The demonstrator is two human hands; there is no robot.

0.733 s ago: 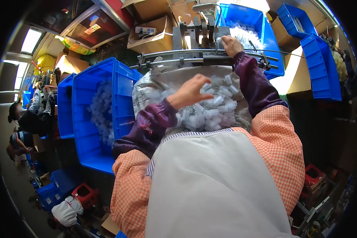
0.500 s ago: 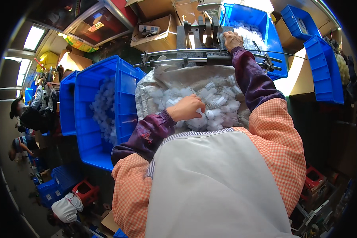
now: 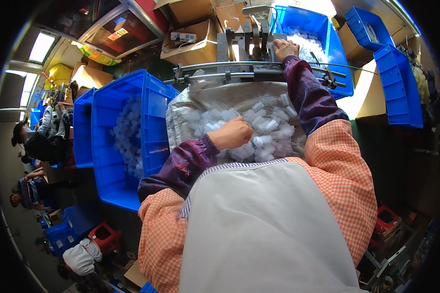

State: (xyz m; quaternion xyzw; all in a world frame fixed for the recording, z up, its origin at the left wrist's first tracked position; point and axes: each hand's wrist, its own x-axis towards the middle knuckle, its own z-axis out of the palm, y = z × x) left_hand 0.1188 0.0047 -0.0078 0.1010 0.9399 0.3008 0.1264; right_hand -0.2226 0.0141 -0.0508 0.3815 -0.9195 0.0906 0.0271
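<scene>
A silvery bag (image 3: 215, 95) lies open in front of me, full of small white plastic brush-like parts (image 3: 271, 127). My left hand (image 3: 235, 133) is closed in a fist down among these parts, gripping some of them. My right hand (image 3: 284, 48) reaches far forward to a grey metal machine (image 3: 249, 41) behind the bag, its fingers pinched on a small white part at the machine's top. Purple sleeve covers run up both forearms.
A big blue crate (image 3: 127, 132) with white parts stands at my left, another blue crate (image 3: 310, 39) behind the machine. Empty blue bins (image 3: 398, 83) are stacked at right. Cardboard boxes (image 3: 193, 41) sit at the back. Other people work at far left (image 3: 39, 139).
My left hand dropped from above the pile into the parts and closed into a fist. My right hand stayed at the machine.
</scene>
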